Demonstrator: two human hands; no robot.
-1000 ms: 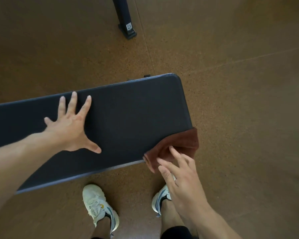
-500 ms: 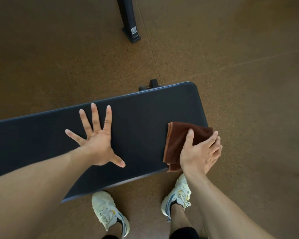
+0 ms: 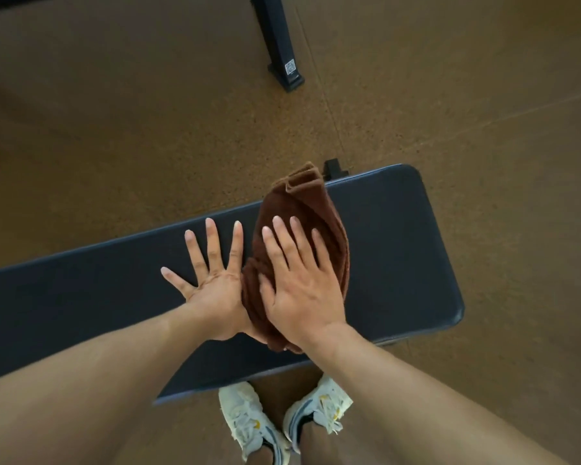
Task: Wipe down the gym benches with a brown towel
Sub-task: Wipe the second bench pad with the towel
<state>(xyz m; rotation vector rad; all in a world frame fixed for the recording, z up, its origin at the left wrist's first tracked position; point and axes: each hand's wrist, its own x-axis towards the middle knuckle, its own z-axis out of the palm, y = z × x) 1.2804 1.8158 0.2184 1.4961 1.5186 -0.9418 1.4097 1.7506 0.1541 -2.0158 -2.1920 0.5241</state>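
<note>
You are pressing your flat right hand (image 3: 299, 290) on the towel (image 3: 319, 209) to wipe the bench (image 3: 399, 250), while your splayed left hand (image 3: 212, 283), at its nine o'clock, is bracing you.

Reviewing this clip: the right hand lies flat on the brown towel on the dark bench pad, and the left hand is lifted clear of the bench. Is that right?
Not quite. The left hand is not lifted: the head view shows it spread flat on the bench pad, right beside the towel. The rest holds: the right hand lies flat, fingers straight, on the brown towel on the dark pad.
</note>
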